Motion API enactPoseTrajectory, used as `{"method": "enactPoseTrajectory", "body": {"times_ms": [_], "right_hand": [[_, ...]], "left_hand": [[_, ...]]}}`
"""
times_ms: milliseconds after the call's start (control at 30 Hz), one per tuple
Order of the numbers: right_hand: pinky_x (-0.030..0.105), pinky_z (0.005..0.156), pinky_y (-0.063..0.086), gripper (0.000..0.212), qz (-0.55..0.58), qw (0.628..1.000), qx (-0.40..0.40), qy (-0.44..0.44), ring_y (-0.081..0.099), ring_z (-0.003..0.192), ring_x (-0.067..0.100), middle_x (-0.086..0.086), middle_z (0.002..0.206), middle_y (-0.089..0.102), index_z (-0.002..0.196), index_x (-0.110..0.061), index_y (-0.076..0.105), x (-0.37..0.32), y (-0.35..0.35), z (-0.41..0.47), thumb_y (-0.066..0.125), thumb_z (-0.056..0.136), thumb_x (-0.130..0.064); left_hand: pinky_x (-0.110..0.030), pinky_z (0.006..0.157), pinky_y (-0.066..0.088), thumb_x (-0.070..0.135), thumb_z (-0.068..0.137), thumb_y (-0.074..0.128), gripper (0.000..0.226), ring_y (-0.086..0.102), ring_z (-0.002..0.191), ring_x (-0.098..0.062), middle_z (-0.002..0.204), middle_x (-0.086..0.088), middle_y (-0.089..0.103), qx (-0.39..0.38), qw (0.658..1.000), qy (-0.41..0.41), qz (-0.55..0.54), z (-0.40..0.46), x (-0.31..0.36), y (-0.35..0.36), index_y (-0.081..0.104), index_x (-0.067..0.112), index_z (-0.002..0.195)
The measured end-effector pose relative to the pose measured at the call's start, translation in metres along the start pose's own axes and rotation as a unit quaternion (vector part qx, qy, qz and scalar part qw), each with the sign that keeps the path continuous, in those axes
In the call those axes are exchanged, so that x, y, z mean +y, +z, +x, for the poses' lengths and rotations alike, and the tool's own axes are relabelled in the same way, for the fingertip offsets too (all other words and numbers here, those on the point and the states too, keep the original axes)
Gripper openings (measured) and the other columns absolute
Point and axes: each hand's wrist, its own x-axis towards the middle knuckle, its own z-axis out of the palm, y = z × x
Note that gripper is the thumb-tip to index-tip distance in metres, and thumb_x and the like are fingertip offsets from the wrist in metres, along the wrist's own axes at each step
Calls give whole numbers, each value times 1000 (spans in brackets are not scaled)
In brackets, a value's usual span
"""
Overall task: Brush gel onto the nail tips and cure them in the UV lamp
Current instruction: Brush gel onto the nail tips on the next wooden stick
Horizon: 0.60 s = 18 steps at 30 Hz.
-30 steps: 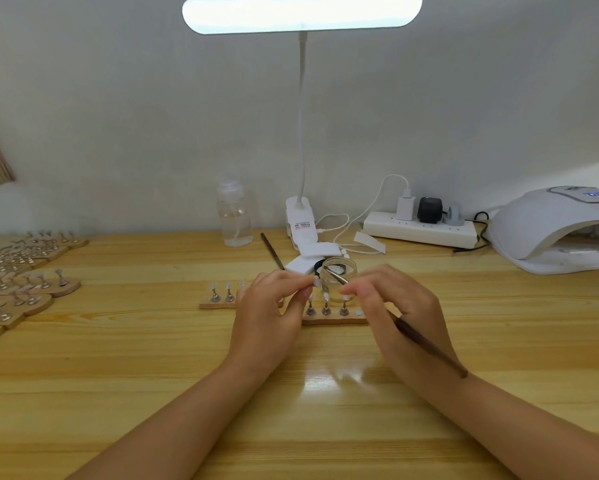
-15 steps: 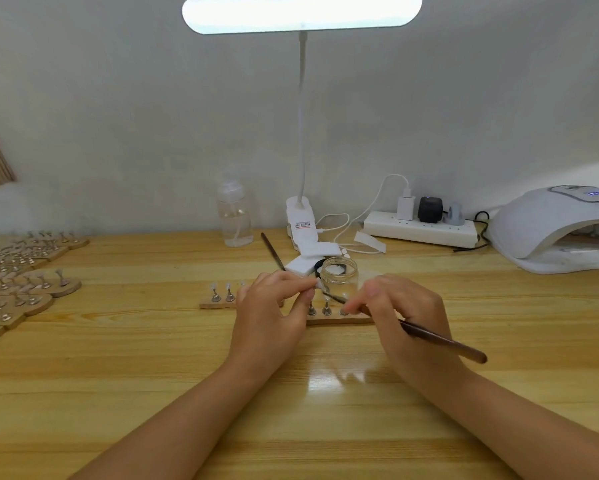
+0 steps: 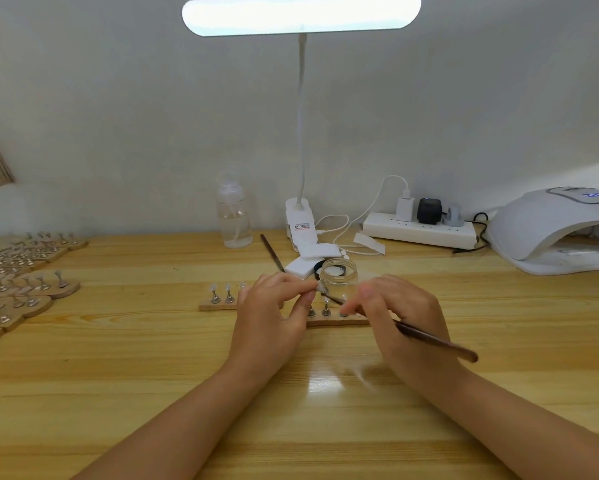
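Observation:
My left hand point(image 3: 270, 313) pinches a small nail tip point(image 3: 320, 288) on its stand, lifted just above a wooden holder strip point(image 3: 339, 320) that carries more tips on metal stands. My right hand point(image 3: 400, 315) grips a brown gel brush point(image 3: 433, 339); its bristle end touches the pinched tip. A clear glass gel jar point(image 3: 338, 274) stands open right behind the hands. A second wooden strip point(image 3: 218, 303) with tips lies to the left. The white UV lamp point(image 3: 554, 233) sits at the far right, its opening facing me.
Several wooden strips with stands point(image 3: 17, 282) crowd the left edge of the table. A clear bottle point(image 3: 234, 220), a desk lamp's base point(image 3: 299, 220), a spare brush point(image 3: 272, 252), white pads point(image 3: 311, 259) and a power strip point(image 3: 419, 233) with cables line the back.
My right hand drew the brush out of the jar and lowered it to the nail tip held by my left hand; the brush handle now lies flatter. My left hand stayed put.

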Motion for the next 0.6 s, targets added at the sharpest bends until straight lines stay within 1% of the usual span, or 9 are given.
{"method": "enactPoseTrajectory", "body": {"times_ms": [67, 167, 267, 333, 400, 433, 467, 500, 600], "right_hand": [[33, 57, 47, 43, 9, 1000, 13, 0, 57, 59, 10, -5, 62, 64, 66, -14, 69, 1, -2, 1, 37, 91, -28], [30, 62, 46, 37, -13, 1000, 7, -24, 59, 66, 11, -4, 69, 66, 75, -14, 70, -1, -2, 1, 39, 91, -25], [32, 60, 46, 43, 7, 1000, 10, -7, 58, 61, 7, -6, 64, 66, 67, -14, 70, 0, -1, 0, 38, 92, -28], [34, 57, 46, 48, 16, 1000, 18, -1, 57, 57, 10, -5, 60, 64, 63, -13, 69, 0, -1, 0, 36, 93, -31], [33, 58, 46, 43, 1, 1000, 17, -10, 58, 61, 12, -4, 63, 64, 69, -14, 69, 0, -1, 1, 37, 93, -31], [33, 60, 46, 39, -8, 1000, 13, -13, 58, 63, 12, -5, 65, 64, 71, -14, 69, -1, -1, 2, 38, 92, -28], [32, 60, 45, 38, -10, 1000, 9, -10, 58, 64, 11, -7, 67, 65, 72, -14, 69, -1, -1, 2, 39, 91, -27], [32, 60, 46, 40, -2, 1000, 7, -2, 58, 63, 9, -8, 67, 64, 70, -14, 69, -1, 0, 1, 38, 91, -28], [32, 59, 46, 46, 44, 999, 18, 26, 57, 59, 8, -7, 62, 64, 64, -13, 68, -2, -2, 0, 34, 91, -29]], "left_hand": [[-52, 87, 41, 8, 80, 66, 16, 54, 88, -3, 80, 22, 59, 0, 1000, 2, 4, 0, 0, 0, 72, 20, 88], [-52, 86, 41, 7, 80, 66, 16, 55, 87, -6, 81, 19, 61, -5, 1000, 5, 3, 0, -1, 0, 72, 19, 88], [-51, 87, 41, 8, 80, 66, 16, 56, 88, -6, 82, 18, 62, -6, 1000, 6, 2, -1, -2, 0, 72, 19, 89], [-44, 88, 40, 8, 80, 66, 15, 55, 88, -2, 81, 22, 60, -4, 1000, 9, 6, -1, -2, 1, 73, 20, 88], [-30, 88, 34, 8, 80, 67, 15, 53, 87, 4, 80, 24, 59, -2, 1000, 13, 13, -1, -3, 1, 73, 21, 86], [-25, 87, 31, 9, 80, 67, 15, 52, 86, 6, 80, 25, 59, -2, 1000, 13, 15, -1, -3, 1, 72, 22, 86], [-24, 87, 30, 9, 80, 67, 16, 52, 87, 7, 80, 25, 60, -5, 1000, 12, 15, -1, -3, 0, 72, 23, 86], [-26, 87, 31, 10, 80, 67, 16, 52, 87, 7, 81, 25, 60, -7, 1000, 11, 14, 0, -3, 1, 72, 23, 87], [-40, 90, 37, 10, 80, 67, 16, 54, 89, 4, 82, 27, 59, -8, 1000, 7, -1, 0, -4, 1, 72, 23, 88]]}}
